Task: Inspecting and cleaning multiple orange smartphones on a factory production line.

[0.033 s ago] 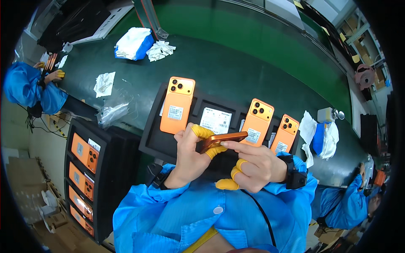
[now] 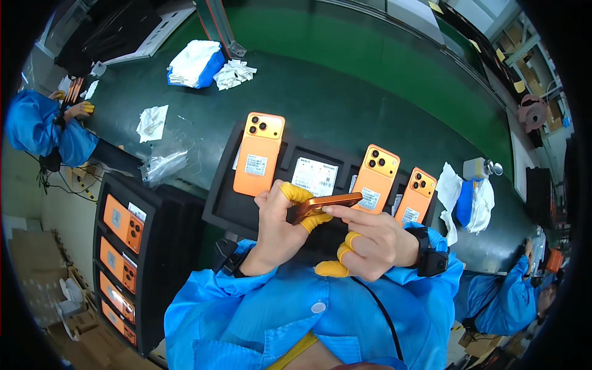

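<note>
My left hand (image 2: 276, 229) grips an orange smartphone (image 2: 336, 200) by one end, with its narrow edge turned up toward me. Yellow finger cots cover its thumb and some fingers. The outstretched index finger of my right hand (image 2: 376, 240) touches the phone's near edge. That hand's other fingers, some in yellow cots, are loosely bent and hold nothing. Behind my hands lies a black foam tray (image 2: 222, 206). On it rest an orange phone at the left (image 2: 259, 154), another right of centre (image 2: 376, 176) and a third at the right end (image 2: 416, 196), camera sides up, each with a white label.
A printed white sheet (image 2: 315, 177) lies in the tray. To the left stands a black foam rack (image 2: 166, 246) with several orange phones. White cloths in blue wrapping (image 2: 196, 63) sit at the back; more cloths (image 2: 484, 205) and a pump bottle (image 2: 478, 167) are right. Co-workers flank the green table (image 2: 345, 117).
</note>
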A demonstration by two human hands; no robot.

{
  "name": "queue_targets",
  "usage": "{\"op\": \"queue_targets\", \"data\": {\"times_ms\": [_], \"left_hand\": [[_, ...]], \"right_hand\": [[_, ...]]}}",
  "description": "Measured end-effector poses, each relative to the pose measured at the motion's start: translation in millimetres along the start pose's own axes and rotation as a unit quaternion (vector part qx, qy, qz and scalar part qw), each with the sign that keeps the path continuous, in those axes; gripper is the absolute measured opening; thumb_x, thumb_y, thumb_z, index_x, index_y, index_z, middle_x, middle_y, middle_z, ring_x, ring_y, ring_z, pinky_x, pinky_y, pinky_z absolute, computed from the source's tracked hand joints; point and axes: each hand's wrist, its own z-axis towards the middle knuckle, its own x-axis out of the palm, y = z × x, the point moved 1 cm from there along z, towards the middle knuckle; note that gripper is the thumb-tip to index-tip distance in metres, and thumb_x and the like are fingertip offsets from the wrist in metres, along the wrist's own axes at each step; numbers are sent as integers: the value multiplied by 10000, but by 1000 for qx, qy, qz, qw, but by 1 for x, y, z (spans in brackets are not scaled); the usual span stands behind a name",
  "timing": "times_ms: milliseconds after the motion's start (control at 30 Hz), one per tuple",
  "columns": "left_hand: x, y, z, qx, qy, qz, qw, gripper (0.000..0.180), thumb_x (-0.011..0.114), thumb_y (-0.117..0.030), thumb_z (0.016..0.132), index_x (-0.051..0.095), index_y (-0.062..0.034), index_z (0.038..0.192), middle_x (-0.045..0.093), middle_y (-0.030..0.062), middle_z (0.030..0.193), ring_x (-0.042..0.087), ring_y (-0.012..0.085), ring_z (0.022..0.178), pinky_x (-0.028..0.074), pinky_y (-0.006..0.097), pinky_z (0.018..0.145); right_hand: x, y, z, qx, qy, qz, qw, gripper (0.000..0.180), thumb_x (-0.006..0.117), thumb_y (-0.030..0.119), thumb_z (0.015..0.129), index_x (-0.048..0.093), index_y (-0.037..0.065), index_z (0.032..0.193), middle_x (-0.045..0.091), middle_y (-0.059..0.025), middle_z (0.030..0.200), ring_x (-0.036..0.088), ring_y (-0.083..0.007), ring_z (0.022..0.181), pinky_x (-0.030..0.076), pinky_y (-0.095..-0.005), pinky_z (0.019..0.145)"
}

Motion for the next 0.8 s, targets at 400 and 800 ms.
{"op": "queue_targets", "data": {"times_ms": [400, 800], "left_hand": [[6, -3, -1, 61, -13, 38, 997, 333, 816, -105, 646, 633, -79, 922, 564, 34, 838, 523, 194, 762, 274, 341, 713], [10, -7, 2, 67, -10, 42, 997, 312, 799, -103, 662, 622, -79, 918, 558, 29, 826, 513, 182, 806, 247, 351, 736]], "right_hand": [[2, 5, -5, 49, -29, 25, 998, 233, 620, -9, 525, 399, 28, 464, 205, -25, 472, 375, -137, 391, 519, -490, 928], [0, -1, -11, 52, -68, 37, 996, 343, 673, 18, 678, 399, 47, 473, 211, -7, 506, 371, -117, 404, 537, -481, 885]]}}
